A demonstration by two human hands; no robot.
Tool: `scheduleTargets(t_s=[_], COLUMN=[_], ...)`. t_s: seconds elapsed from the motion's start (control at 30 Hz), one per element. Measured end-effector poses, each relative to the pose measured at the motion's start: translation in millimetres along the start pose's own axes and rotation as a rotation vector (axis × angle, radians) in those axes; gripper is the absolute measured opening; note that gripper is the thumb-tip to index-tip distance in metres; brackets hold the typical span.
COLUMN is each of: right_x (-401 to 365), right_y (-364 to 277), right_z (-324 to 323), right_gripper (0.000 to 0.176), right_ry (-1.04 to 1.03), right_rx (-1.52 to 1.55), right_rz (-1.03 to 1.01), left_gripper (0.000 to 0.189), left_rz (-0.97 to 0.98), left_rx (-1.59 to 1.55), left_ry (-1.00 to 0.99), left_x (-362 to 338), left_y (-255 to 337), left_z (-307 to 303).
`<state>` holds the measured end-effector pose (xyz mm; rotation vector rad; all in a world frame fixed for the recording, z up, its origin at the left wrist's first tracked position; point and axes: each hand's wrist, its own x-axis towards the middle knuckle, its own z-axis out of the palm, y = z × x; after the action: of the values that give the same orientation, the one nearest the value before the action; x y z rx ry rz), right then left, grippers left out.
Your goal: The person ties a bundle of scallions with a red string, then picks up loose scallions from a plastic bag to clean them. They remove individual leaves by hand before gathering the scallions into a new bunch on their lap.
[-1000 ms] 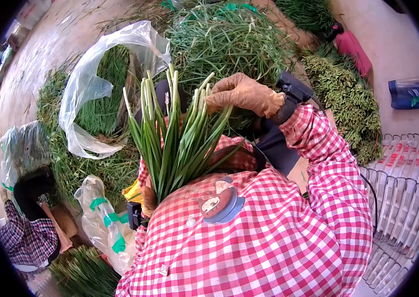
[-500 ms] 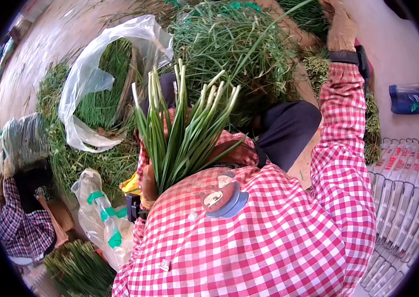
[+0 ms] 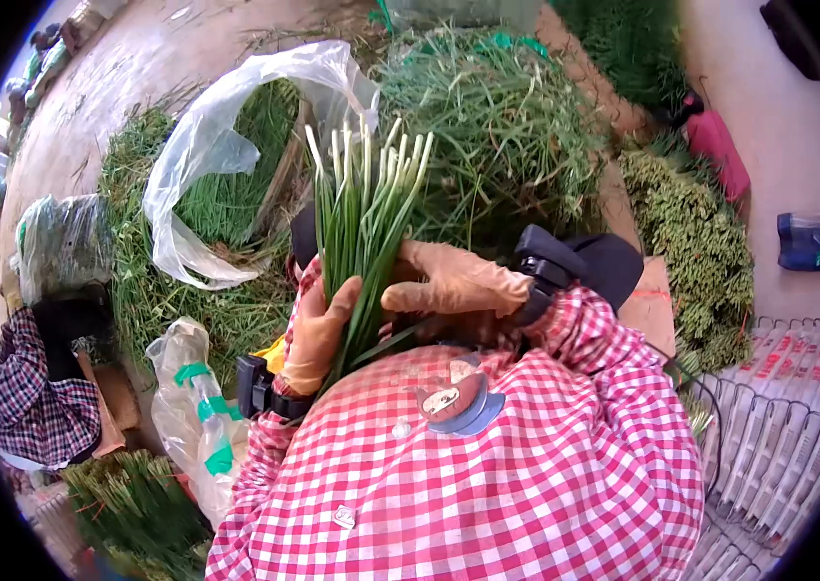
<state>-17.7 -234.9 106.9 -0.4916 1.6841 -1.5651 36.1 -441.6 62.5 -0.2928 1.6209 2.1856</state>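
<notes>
while clasped upright, bunch of green stalks (image 3: 364, 208): just beside the clear plastic bag (image 3: 207, 160), pale ends uppermost.
left hand (image 3: 318, 334): gloved, wrapped tight round the lower stalks, nearer the body than the bag.
right hand (image 3: 454, 283): gloved, fingers together, laid against the stalks; closed round them or not, cannot tell.
handling: probably light, limp, easily bruised or snapped; likely to slide apart if held loosely.
hold: best low and all round, firm without crushing.

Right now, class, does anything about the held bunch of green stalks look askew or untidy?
Slightly. In the bunch of green stalks, gripped by the left hand and right hand, the pale tips end at uneven heights, and a few leaves splay sideways below the right hand. Nothing looks damaged.
</notes>
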Motion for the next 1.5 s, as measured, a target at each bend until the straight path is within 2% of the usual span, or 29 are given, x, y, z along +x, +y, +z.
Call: scheduleTargets(t_s=[0.03,0.07,0.13,0.17,0.23,0.33,0.4,0.47,0.53,0.57,0.6,0.63,0.67,0.7,0.8,0.87,0.93,1.0,1.07,1.13,1.17,1.2,1.23,1.27,1.3,1.33,1.4,1.47,1.5], right_x=[9,19,32,34,40,36,26,4,-21,-34,-46,-58,-67,-75,-85,-81,-77,-72,-70,-73,-78,-83,-91,-100,-106,-111,-116,-114,-114], right_y=[2,9,13,9,5,-12,-10,-21,-32,-42,-55,-59,-69,-65,-58,-44,-33,-23,-26,-30,-21,-17,-11,-4,-2,11,16,13,13], right_z=[3,1,-6,-9,-16,-38,-69,-100,-133,-139,-138,-136,-132,-119,-89,-67,-51,-36,-25,-19,-24,-30,-42,-51,-56,-66,-73,-72,-74], right_gripper=[0.074,0.073,0.071,0.070,0.066,0.054,0.050,0.040,0.034,0.035,0.035,0.035,0.036,0.036,0.036,0.036,0.032,0.030,0.030,0.030,0.032,0.034,0.033,0.033,0.035,0.040,0.045,0.047,0.048], right_ry=[0.032,0.035,0.093,0.147,0.283,0.386,0.321,0.465,0.283,0.313,0.339,0.307,0.272,0.326,0.443,0.561,0.588,0.618,0.602,0.607,0.645,0.642,0.626,0.614,0.591,0.577,0.545,0.509,0.483], right_rx=[0.098,0.163,0.304,0.381,0.528,0.655,0.771,0.640,0.579,0.472,0.369,0.311,0.138,0.212,0.261,0.225,0.191,0.134,0.105,0.151,0.231,0.291,0.360,0.432,0.523,0.583,0.637,0.651,0.659], right_rz=[-0.089,-0.097,-0.096,-0.091,-0.157,-0.207,-0.128,0.062,0.114,0.165,0.217,0.215,0.216,0.263,0.298,0.263,0.270,0.275,0.283,0.296,0.264,0.252,0.207,0.160,0.087,0.046,-0.059,-0.113,-0.135], left_gripper=[0.037,0.049,0.065,0.073,0.077,0.084,0.086,0.087,0.080,0.062,0.044,0.026,0.020,0.024,0.028,0.028,0.032,0.046,0.046,0.047,0.040,0.029,0.020,0.027,0.034,0.042,0.047,0.047,0.049], left_rz=[0.259,0.447,0.457,0.576,0.709,0.717,0.650,0.482,0.592,0.203,0.480,0.530,0.571,0.531,0.521,0.574,0.432,0.451,0.490,0.548,0.617,0.529,0.612,0.870,0.699,0.592,0.402,0.271,0.063], left_rx=[0.282,0.597,0.951,1.120,1.199,1.258,1.168,1.051,0.660,0.182,0.180,0.026,-0.137,-0.126,-0.174,-0.050,-0.076,0.588,0.859,0.823,0.511,0.142,-0.092,0.199,-0.051,-0.027,0.015,0.161,0.223], left_ry=[0.085,0.129,0.198,0.254,0.156,0.056,-0.159,-0.659,-0.930,-0.847,-0.622,-0.369,-0.102,0.321,0.367,0.240,0.057,0.115,0.171,0.136,0.131,0.061,0.077,0.277,0.273,0.286,0.027,-0.568,-0.574], left_x=[12,29,28,37,42,50,35,30,29,12,26,36,48,58,66,68,63,66,76,104,122,123,111,107,107,93,62,52,47], left_y=[5,1,37,34,43,37,47,66,75,88,73,74,69,69,72,66,75,84,87,67,47,58,75,89,94,103,102,90,79], left_z=[8,3,34,41,65,89,99,93,77,70,55,44,30,9,14,28,59,74,86,78,70,59,56,48,34,30,35,28,39])
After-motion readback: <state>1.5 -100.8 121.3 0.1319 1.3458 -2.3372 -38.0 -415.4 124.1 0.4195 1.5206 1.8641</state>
